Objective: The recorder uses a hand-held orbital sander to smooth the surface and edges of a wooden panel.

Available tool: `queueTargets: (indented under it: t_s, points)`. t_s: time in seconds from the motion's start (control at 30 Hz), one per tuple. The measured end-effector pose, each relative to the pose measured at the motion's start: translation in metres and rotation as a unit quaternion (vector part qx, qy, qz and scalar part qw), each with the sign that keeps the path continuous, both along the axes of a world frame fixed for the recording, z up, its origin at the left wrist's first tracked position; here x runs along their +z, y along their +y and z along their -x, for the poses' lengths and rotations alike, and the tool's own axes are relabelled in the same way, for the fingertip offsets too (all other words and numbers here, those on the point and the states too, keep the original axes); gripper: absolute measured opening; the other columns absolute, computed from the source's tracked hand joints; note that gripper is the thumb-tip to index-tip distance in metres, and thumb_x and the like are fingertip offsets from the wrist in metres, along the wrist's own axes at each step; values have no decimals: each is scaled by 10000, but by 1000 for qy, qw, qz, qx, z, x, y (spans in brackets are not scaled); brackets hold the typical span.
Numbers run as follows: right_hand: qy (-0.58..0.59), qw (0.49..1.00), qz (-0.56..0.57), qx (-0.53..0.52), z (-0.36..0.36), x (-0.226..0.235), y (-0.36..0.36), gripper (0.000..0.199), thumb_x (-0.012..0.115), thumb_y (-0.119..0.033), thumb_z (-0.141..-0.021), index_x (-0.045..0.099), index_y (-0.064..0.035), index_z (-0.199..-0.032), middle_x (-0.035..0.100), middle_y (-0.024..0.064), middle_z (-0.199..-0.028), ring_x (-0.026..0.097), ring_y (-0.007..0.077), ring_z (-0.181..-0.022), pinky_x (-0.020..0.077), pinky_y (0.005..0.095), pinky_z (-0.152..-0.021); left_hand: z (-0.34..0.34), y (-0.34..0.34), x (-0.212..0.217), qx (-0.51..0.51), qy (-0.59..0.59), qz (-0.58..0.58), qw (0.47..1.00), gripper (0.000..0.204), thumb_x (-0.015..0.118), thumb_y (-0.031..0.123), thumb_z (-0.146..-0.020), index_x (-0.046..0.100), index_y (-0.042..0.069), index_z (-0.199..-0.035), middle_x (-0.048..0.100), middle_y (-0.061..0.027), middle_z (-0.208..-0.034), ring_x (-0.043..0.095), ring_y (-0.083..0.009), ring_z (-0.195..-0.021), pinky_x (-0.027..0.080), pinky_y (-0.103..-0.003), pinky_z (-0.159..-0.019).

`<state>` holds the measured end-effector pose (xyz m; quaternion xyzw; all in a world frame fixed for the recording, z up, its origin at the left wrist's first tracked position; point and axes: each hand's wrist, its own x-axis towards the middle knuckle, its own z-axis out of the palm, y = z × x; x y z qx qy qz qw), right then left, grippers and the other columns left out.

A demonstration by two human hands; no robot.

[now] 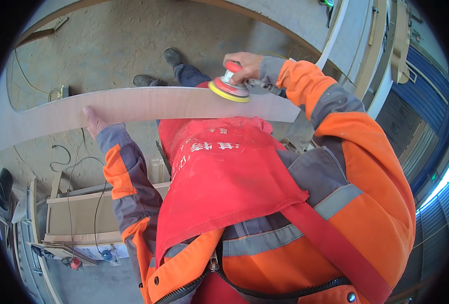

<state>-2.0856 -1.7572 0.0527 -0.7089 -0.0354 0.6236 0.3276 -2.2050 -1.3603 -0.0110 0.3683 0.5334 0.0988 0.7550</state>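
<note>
My right hand [243,65] wraps the round orbital sander [229,89] pressed on the long thin wooden board [148,104] held across my red apron [219,177], while my left hand [93,119], fingers flat, steadies this light, probably springy strip near its left end.

Beneath you the bare concrete floor [108,45] carries the load. On it lie thin loose cables [67,162], a small dark box [64,91] at a cable's end, and stacked pale wooden panels [77,218] at your left. Your dark shoes [172,57] stand on it.
</note>
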Motion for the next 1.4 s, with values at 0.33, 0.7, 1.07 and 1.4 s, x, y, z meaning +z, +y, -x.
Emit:
queueTargets:
  t_s: [0.33,0.7,1.07,1.4]
  points:
    - [2,1000,32,1,7,-11,-31,439,755,-227,-657,557,-48,-1006,624,110,-843,618,181,-723,502,334,-635,-1,0,-6,2,-11,25,1000,581,559,416,-903,407,4,-1282,542,-165,-1177,578,-322,-1013,490,-493,-852]
    - [26,995,-94,-7,-39,-25,128,428,775,-229,-672,538,-54,-983,583,59,-753,570,134,-658,479,299,-568,-11,-9,10,13,13,4,1000,571,540,464,-904,447,50,-1286,533,-136,-1247,539,-324,-1097,431,-507,-943]
    - [19,994,-100,37,-43,-44,116,408,726,-227,-689,516,-68,-1000,541,46,-810,542,113,-673,456,282,-548,-11,-12,-9,114,-52,-71,990,469,697,284,-837,529,-11,-1161,626,-114,-1009,628,-228,-816,544,-385,-701]
    - [62,986,-151,16,-81,-25,264,381,711,-249,-716,513,-64,-984,534,36,-754,523,105,-583,438,277,-510,-17,-9,0,143,-126,-82,978,377,710,171,-832,555,-3,-1128,631,-78,-1015,609,-172,-839,520,-327,-749]
